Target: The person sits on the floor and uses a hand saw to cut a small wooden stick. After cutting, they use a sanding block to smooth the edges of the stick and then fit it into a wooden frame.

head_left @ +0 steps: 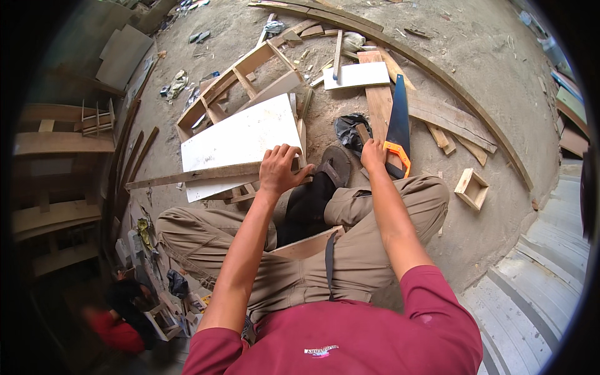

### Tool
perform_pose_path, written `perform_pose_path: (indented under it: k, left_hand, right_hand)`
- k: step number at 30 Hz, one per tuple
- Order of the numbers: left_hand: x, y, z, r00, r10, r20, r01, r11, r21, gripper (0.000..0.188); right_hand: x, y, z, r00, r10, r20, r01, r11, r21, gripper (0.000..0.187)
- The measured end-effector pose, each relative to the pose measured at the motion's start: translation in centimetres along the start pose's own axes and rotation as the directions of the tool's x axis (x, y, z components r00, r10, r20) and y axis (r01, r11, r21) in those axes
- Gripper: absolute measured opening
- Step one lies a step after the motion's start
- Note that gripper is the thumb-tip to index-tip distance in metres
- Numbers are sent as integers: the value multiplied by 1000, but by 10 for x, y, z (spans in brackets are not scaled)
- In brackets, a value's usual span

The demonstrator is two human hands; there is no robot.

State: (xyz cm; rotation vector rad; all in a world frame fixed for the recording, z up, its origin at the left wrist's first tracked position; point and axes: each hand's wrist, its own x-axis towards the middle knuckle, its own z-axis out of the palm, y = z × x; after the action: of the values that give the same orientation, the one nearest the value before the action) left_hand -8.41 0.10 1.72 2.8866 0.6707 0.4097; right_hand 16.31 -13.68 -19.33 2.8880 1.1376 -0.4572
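Note:
My left hand (281,169) is closed around the right end of a long wooden strip (200,175), which lies across a white board (244,140). Under and behind that board is a wooden frame (247,84) with cross pieces. My right hand (374,155) is closed on a short brown wooden piece (362,132); its end sticks out beyond my fingers, and the rest is hidden. Just right of this hand lies a handsaw with a blue blade (399,115) and an orange handle (402,157). A black plastic bag (351,130) rests beside my sandalled foot (337,165).
Planks (453,120) and a smaller white panel (356,75) lie ahead, bordered by a long curved-looking beam (462,94). A small wooden box frame (472,189) sits at right, near metal sheeting (537,275). Another person (122,322) is at lower left, near stacked boards (59,215).

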Motion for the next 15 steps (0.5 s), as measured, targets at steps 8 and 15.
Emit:
perform_pose_path:
  k: [8,15]
  left_hand:
    - [3,12,-3,994,-106,-8,106,994,-5,44]
    - [6,17,-6,979,-158,125,174,977,-125,45]
  right_hand:
    - [11,9,12,998,24,-58,-23,1000,19,26]
    - [11,7,-10,981,77,179,-89,994,62,43]
